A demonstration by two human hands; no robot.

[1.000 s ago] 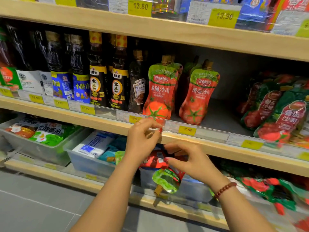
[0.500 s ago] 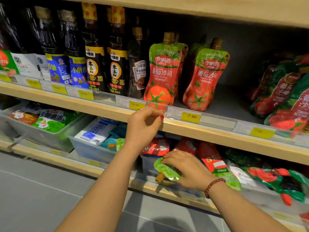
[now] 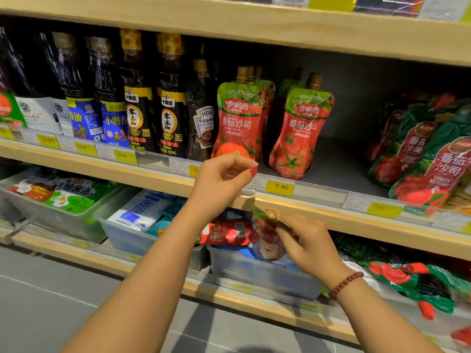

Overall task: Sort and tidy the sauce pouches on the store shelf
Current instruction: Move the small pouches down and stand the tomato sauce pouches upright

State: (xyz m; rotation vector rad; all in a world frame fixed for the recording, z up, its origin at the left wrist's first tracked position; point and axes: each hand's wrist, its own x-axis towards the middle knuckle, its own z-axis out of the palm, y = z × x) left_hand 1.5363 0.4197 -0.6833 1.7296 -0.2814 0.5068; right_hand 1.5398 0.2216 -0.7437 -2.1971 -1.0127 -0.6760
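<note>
My right hand (image 3: 308,248) grips a red and green ketchup pouch (image 3: 266,239) just below its tan cap (image 3: 271,214). It holds the pouch upright above a clear bin (image 3: 265,276) on the lower shelf, level with the front edge of the middle shelf (image 3: 318,212). My left hand (image 3: 221,182) is at that same edge with its fingers curled and nothing visible in them. Right behind it, two rows of matching ketchup pouches (image 3: 239,121) (image 3: 300,131) stand upright on the middle shelf.
Dark sauce bottles (image 3: 137,98) fill the middle shelf to the left. Larger ketchup packs (image 3: 433,159) lean at the right. The lower shelf holds clear bins of soy sauce refill bags (image 3: 66,192) and white packs (image 3: 142,212), with loose pouches (image 3: 413,281) to the right. Grey floor lies below.
My right hand has lifted the pouch out of the lower bin, from lying cap-down to upright at the middle shelf's edge. My left hand has stayed at that edge.
</note>
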